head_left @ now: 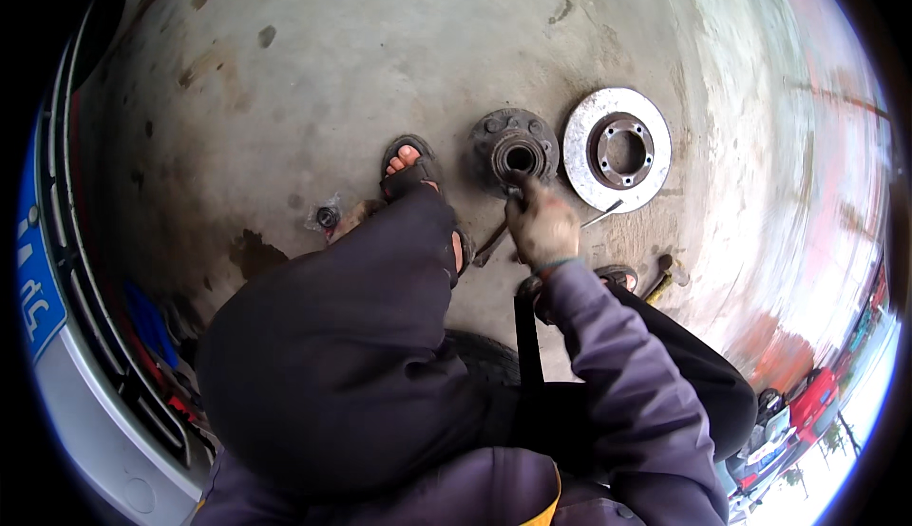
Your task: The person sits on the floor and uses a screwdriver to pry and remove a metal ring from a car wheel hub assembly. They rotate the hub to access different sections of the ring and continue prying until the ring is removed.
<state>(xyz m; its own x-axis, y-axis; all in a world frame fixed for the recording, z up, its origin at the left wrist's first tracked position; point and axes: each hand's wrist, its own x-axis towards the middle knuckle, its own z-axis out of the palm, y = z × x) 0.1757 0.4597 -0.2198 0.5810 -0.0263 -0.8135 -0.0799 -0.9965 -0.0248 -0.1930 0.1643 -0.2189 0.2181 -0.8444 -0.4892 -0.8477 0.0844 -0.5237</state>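
Note:
A greasy wheel hub (487, 149) with a round bore and a studded flange rests on the concrete floor. My right hand (545, 229) is at its near edge, fingers curled closed, fingertips against the rim of the bore. Whether they pinch some small piece there cannot be made out. Left of my left foot, my left hand (357, 217) shows partly past my trouser leg, closed at a small dark round part (327, 217) in clear plastic. A bit of red shows beside it. A silver brake disc (616, 106) lies flat just right of the hub.
A thin metal tool (602, 213) lies beside the disc, and a dark flat bar (491, 245) left of my right hand. A yellow-handled hammer (662, 279) lies near my right foot. A vehicle's front end (104, 412) stands at the left.

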